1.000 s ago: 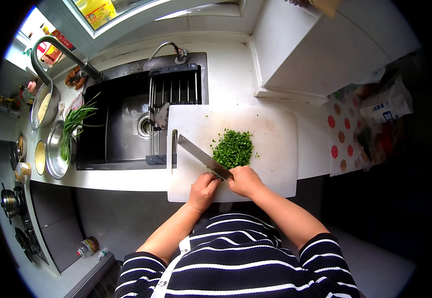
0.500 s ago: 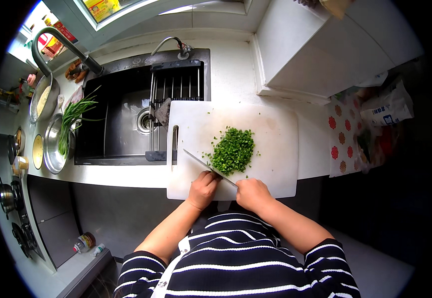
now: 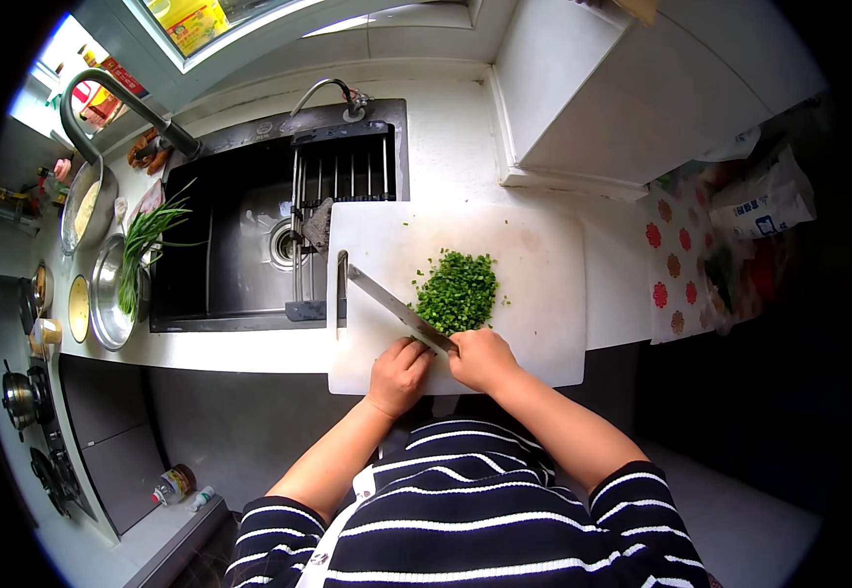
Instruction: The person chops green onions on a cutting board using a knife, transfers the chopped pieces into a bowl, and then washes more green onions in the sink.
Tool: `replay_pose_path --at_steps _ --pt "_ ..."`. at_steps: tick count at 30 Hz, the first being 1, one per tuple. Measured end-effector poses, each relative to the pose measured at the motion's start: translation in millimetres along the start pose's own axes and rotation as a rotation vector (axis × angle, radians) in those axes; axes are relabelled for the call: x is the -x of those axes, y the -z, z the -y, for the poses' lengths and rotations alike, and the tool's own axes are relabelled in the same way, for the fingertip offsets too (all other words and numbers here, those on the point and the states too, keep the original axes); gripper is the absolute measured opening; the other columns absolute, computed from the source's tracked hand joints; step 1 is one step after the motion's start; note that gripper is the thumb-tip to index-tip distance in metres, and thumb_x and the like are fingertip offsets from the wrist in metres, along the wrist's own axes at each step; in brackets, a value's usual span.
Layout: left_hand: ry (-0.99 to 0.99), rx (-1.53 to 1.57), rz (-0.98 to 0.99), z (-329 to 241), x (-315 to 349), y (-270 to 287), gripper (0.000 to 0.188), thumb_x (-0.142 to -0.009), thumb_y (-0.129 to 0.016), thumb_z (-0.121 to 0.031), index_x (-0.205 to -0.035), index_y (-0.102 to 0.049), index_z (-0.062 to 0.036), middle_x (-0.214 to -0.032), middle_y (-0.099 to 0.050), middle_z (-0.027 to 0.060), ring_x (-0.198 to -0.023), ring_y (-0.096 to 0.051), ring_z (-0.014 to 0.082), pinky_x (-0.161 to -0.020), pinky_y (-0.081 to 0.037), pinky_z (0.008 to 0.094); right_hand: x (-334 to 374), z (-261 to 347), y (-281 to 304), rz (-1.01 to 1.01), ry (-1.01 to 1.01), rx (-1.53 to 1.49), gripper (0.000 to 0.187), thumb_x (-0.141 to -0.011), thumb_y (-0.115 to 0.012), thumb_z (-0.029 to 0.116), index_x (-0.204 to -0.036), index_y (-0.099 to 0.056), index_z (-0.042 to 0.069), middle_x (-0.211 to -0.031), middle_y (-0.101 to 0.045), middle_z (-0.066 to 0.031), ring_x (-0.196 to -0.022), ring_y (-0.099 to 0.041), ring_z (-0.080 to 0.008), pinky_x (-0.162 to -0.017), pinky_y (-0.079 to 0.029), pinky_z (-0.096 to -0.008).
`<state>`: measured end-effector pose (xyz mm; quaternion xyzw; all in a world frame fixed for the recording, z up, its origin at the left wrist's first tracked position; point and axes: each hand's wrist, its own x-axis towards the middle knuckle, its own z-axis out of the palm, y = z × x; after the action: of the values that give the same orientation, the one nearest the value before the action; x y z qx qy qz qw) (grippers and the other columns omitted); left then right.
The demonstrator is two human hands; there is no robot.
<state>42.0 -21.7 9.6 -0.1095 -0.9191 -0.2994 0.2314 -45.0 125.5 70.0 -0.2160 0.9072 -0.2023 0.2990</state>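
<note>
My right hand (image 3: pixel 482 360) is closed round the handle of a kitchen knife (image 3: pixel 396 307). Its broad blade slants up and left across a white cutting board (image 3: pixel 543 358), with the edge beside a heap of finely chopped greens (image 3: pixel 457 292). Close to the blade, my left hand (image 3: pixel 401 375) rests on the near part of the board, fingers bent and pressed together. A little green shows at those fingertips; what they hold is mostly hidden. Small green bits lie scattered round the heap.
The board overlaps the right side of a dark sink (image 3: pixel 249 227) with a rack (image 3: pixel 342 176). Left of it, long green stalks (image 3: pixel 142 255) lie over a metal bowl (image 3: pixel 109 314). A tall faucet (image 3: pixel 132 93) arches behind. Bags (image 3: pixel 764 201) stand at the right.
The knife has shifted left and its blade has tilted, showing more of its flat side. My right hand has moved slightly up and left. My left hand stays nearly in place.
</note>
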Motion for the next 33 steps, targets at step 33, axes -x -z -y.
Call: replay_pose_path --at_steps 33 --pt "0.021 0.025 -0.044 7.6 15.4 -8.1 0.02 -0.065 -0.064 0.002 -0.084 -0.067 -0.0031 -0.09 -0.064 0.009 -0.083 -0.063 0.0282 -0.066 -0.054 0.0351 34.2 -0.2 0.0 0.038 -0.038 -0.01 0.019 -0.08 -0.055 0.013 -0.088 -0.071 0.005 -0.08 -0.067 -0.0235 -0.077 -0.066 -0.0426 -0.075 -0.054 -0.0494"
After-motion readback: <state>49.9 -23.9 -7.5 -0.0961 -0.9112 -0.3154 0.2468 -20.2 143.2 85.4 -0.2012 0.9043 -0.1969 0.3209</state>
